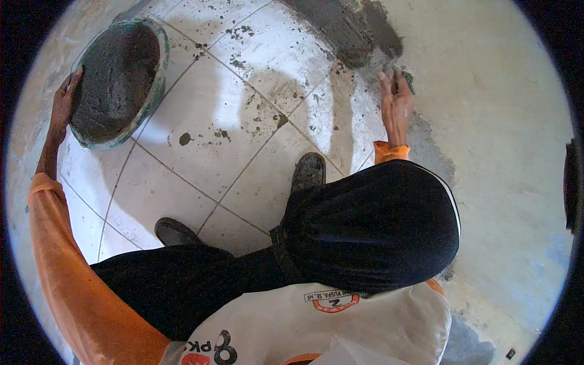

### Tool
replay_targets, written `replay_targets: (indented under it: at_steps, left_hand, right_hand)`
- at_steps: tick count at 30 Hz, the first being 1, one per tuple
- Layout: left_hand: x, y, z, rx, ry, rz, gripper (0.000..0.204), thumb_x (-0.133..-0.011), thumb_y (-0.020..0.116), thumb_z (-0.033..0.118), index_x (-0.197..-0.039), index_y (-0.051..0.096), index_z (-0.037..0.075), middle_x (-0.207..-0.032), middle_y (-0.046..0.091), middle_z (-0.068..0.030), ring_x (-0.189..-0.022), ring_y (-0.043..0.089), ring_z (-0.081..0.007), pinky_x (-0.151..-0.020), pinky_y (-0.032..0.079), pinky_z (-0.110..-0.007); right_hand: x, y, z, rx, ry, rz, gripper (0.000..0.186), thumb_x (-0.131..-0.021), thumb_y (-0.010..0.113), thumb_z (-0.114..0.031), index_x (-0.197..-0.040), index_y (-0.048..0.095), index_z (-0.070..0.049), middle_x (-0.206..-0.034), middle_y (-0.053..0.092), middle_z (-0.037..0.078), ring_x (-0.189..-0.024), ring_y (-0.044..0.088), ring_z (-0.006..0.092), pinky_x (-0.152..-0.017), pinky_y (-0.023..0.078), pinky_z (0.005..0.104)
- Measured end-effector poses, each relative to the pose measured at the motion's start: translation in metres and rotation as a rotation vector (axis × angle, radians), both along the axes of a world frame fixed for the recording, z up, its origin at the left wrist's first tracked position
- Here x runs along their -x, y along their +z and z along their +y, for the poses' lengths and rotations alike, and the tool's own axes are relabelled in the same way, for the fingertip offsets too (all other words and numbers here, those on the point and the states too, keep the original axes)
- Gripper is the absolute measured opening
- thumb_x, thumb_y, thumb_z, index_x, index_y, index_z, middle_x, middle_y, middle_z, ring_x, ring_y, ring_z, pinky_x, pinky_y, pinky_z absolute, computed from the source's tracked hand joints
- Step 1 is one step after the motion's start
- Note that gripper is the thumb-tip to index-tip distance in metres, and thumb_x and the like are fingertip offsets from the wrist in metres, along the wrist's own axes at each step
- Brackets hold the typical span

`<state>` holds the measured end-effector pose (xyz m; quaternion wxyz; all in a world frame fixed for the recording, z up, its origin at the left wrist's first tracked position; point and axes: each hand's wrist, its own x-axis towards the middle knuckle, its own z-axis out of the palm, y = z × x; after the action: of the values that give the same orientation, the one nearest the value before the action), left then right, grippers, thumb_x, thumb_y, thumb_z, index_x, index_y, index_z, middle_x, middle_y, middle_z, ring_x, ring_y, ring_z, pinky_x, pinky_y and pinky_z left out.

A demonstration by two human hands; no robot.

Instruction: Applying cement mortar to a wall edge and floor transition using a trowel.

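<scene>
At the upper left is a round green-rimmed basin (163,73) filled with dark grey wet mortar (115,79). My left hand (66,97) grips its left rim. My right hand (395,100) is at the upper right, beside a strip of fresh dark mortar (340,30) along the foot of the pale wall (499,121). Its fingers are bent around a blurred grey object, probably a tool, that I cannot make out clearly.
White floor tiles (237,176) are spattered with mortar bits. My dark-shod feet (307,170) and black-trousered bent legs (371,225) are below, between my hands. A dark object (570,185) shows at the far right rim.
</scene>
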<state>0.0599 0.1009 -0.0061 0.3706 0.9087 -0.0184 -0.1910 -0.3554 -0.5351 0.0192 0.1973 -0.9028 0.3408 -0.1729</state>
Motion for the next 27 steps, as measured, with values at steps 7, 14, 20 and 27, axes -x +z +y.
replay_targets:
  at_steps: [7, 14, 20, 27]
  left_hand:
    - [0.001, 0.003, -0.002, 0.029, 0.012, -0.018, 0.087, -0.097, 0.059, 0.071, -0.155, 0.053, 0.006, -0.144, 0.063, -0.0169, -0.131, 0.062, -0.0296, -0.116, 0.042, -0.038]
    - [-0.009, -0.004, 0.01, 0.024, -0.031, -0.051, 0.088, -0.097, 0.059, 0.071, -0.156, 0.052, 0.006, -0.148, 0.061, -0.0155, -0.134, 0.06, -0.0287, -0.116, 0.041, -0.04]
    - [0.001, 0.005, 0.0, 0.031, -0.016, -0.003, 0.088, -0.097, 0.058, 0.072, -0.155, 0.053, 0.007, -0.146, 0.062, -0.0155, -0.134, 0.06, -0.0285, -0.116, 0.04, -0.04]
    - [0.003, 0.009, -0.007, 0.046, -0.021, 0.03, 0.084, -0.099, 0.056, 0.07, -0.153, 0.054, 0.006, -0.144, 0.064, -0.015, -0.129, 0.063, -0.0289, -0.115, 0.042, -0.039]
  right_hand:
    - [0.021, -0.047, 0.008, 0.382, 0.128, -0.02, 0.045, -0.096, 0.071, -0.023, -0.135, 0.063, -0.004, -0.13, 0.067, 0.025, -0.111, 0.068, 0.0447, -0.089, 0.058, 0.0507]
    - [-0.025, -0.139, 0.019, 0.165, 0.103, 0.206, 0.046, -0.098, 0.064, -0.031, -0.139, 0.055, -0.013, -0.129, 0.064, 0.025, -0.101, 0.068, 0.0505, -0.079, 0.057, 0.0587]
    - [-0.036, -0.107, -0.014, 0.2, 0.128, 0.134, 0.043, -0.099, 0.067, -0.036, -0.127, 0.066, -0.004, -0.113, 0.073, 0.026, -0.105, 0.069, 0.0472, -0.088, 0.055, 0.0532]
    - [-0.018, -0.009, 0.003, -0.093, -0.02, -0.113, 0.057, -0.099, 0.072, -0.045, -0.135, 0.066, 0.0, -0.114, 0.074, 0.023, -0.107, 0.072, 0.029, -0.093, 0.055, 0.0408]
